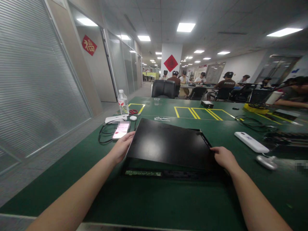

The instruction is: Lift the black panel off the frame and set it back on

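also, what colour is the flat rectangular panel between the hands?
Black flat panel, best seen in head view.

The person's bare left forearm [83, 186] slants inward from the near left, the left hand [123, 147] gripping, partly hidden; the right forearm [252, 195] slants from the near right, the right hand [225, 158] curled, pinching.

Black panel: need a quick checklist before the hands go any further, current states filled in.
1. Left hand on the black panel's left edge: ok.
2. Right hand gripping the panel too: cannot tell; it is at the dark frame's right edge.
3. Panel lying flat: not ok, looks tilted, left side raised.
4. Green circuit board covered: not ok, exposed in front of the panel's near edge.
5. Space beside left hand: not ok, phone lies close by.
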The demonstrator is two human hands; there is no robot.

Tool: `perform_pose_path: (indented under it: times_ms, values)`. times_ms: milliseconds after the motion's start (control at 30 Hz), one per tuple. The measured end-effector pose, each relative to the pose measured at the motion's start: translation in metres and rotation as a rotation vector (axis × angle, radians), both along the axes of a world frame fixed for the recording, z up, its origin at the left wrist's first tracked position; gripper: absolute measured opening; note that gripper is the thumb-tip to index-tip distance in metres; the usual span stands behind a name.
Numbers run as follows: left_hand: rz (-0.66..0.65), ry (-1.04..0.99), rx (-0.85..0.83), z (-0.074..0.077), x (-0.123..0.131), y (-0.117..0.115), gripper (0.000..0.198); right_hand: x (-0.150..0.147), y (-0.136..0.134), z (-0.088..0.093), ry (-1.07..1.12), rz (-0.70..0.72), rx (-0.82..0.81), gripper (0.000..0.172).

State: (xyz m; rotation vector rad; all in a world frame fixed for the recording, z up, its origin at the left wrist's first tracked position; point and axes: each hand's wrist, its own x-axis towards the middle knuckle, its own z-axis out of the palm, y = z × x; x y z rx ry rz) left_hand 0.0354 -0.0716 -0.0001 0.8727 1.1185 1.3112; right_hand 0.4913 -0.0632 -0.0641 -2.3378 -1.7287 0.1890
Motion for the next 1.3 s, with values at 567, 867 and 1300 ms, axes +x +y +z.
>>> perform_pose_path:
  times_ms: [567, 867, 1300]
  values:
    - [-0.184, -0.117, 0.137, 0.002, -0.001, -0.007, 0.070, 0.003, 0.002, -0.004, 0.146, -0.065, 0.150, 0.044]
    - [-0.146, -0.137, 0.188, -0.003, 0.000, -0.006, 0.077, 0.004, 0.005, -0.001, 0.662, -0.242, 0.320, 0.022]
    - [-0.028, -0.187, 0.185, 0.010, -0.010, -0.005, 0.050, -0.019, -0.033, 0.054, 1.673, -0.064, 0.320, 0.023]
